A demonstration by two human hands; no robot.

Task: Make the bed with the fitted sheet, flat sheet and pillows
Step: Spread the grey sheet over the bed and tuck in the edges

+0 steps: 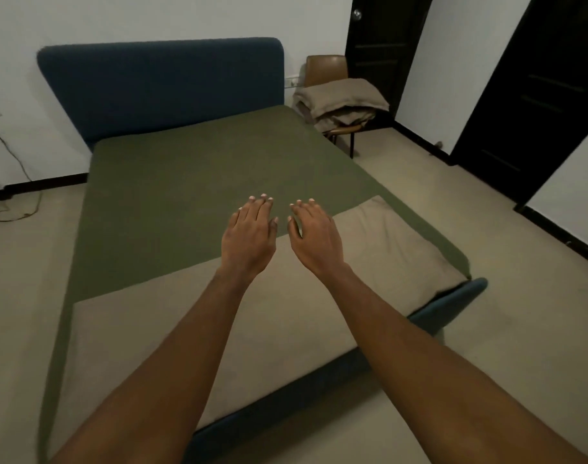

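A: Head view: where's the beige folded flat sheet?
B: At 6 o'clock, across the olive-green fitted sheet.
A: Hands?
B: The left hand and right hand, 2 flat and empty, over its far edge. It looks light and limp; I'd pinch the corners.

We see through one wide-angle head camera, standing near the foot edge of the bed, looking forward and down its length toward the headboard.

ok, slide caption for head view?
Left hand and right hand open above beige sheet lying across foot of green fitted sheet.
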